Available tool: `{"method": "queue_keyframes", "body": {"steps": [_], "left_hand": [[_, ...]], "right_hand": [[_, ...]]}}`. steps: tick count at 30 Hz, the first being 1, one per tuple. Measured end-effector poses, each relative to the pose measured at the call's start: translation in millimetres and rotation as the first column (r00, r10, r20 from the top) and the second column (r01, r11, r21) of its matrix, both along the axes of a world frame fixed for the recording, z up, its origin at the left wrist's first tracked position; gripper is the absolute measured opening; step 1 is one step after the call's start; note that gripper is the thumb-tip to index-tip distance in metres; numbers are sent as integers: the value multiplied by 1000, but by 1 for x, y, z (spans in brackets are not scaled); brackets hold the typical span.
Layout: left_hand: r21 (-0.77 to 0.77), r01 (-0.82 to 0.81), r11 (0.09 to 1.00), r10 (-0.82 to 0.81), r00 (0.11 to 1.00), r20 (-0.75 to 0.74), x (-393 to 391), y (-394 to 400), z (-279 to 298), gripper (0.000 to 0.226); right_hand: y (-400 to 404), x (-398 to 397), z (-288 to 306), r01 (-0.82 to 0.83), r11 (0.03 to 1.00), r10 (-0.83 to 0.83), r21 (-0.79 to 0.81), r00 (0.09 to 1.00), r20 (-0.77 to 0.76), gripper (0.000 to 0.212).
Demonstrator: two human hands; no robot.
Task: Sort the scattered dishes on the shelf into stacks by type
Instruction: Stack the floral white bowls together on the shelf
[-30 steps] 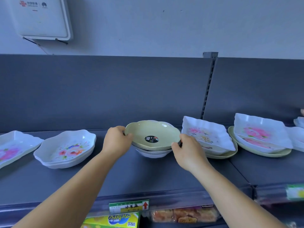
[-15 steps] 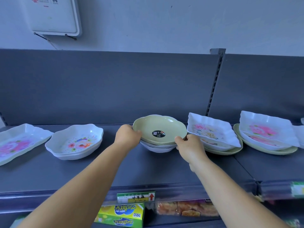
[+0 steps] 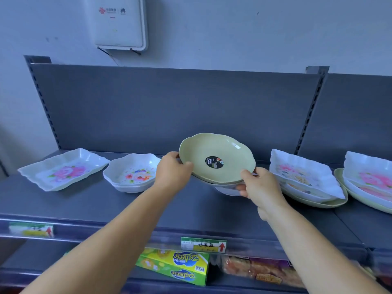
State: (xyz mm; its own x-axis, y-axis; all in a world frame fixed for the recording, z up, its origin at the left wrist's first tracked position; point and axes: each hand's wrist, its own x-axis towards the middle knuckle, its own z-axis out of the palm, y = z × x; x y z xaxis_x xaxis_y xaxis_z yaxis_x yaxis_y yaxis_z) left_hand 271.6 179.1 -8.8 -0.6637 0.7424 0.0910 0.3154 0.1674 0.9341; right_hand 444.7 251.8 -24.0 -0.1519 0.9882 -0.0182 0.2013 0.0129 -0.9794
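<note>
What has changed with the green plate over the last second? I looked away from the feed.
The green plate has been lifted and tilted up off the white bowl beneath it. The left hand and right hand keep their grip on its rim. The other dishes along the shelf lie as before.

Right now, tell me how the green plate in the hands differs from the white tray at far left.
The green plate is plain pale green with a dark sticker; the white tray carries a pink flower print. The plate is rounded with a lobed rim, the tray rectangular. The plate is tilted, gripped by the left hand and right hand; the tray lies on the shelf. Both are shallow.
</note>
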Motion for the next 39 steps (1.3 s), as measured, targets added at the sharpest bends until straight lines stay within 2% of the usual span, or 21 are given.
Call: {"method": "queue_keyframes", "body": {"steps": [3, 7, 11, 15, 17, 22, 24, 29, 33, 36, 39], "left_hand": [[22, -42, 999, 41, 999, 16, -10, -23, 0, 27], [37, -90, 995, 88, 995, 41, -27, -51, -2, 20], [22, -112, 993, 111, 991, 72, -42, -75, -3, 29], [-21, -127, 992, 128, 991, 38, -53, -91, -9, 17], [-43, -117, 992, 118, 993, 18, -54, -95, -12, 22], [-101, -42, 994, 37, 998, -52, -44, -100, -16, 3], [-158, 11, 987, -23, 997, -73, -40, -101, -18, 19], [-238, 66, 969, -89, 992, -87, -36, -101, -24, 39], [-277, 65, 959, -96, 990, -99, -34, -99, -26, 18], [-253, 43, 967, -70, 993, -97, -37, -94, -31, 32], [-248, 6, 969, -41, 990, -137, -41, -89, -36, 23]], "right_hand": [[-14, -13, 7, -57, 998, 57, -8, 998, -38, 26], [-28, -33, 8, -118, 992, 119, -36, 993, 21, 31], [-42, -54, 8, -163, 986, 165, -32, 984, 63, 34], [-56, -61, 8, -189, 982, 191, -32, 977, 99, 31], [-59, -58, 7, -197, 980, 199, -28, 972, 128, 29], [-68, -38, 6, -233, 973, 229, -7, 949, 218, 22], [-70, -28, 4, -249, 968, 244, -11, 939, 243, 19], [-73, -18, -6, -220, 973, 229, -63, 926, 299, 21], [-72, -19, -12, -188, 979, 204, -79, 924, 325, 22], [-63, -16, -17, -159, 977, 201, -142, 910, 362, 27], [-46, -8, -18, -59, 986, 104, -155, 947, 303, 31]]}}
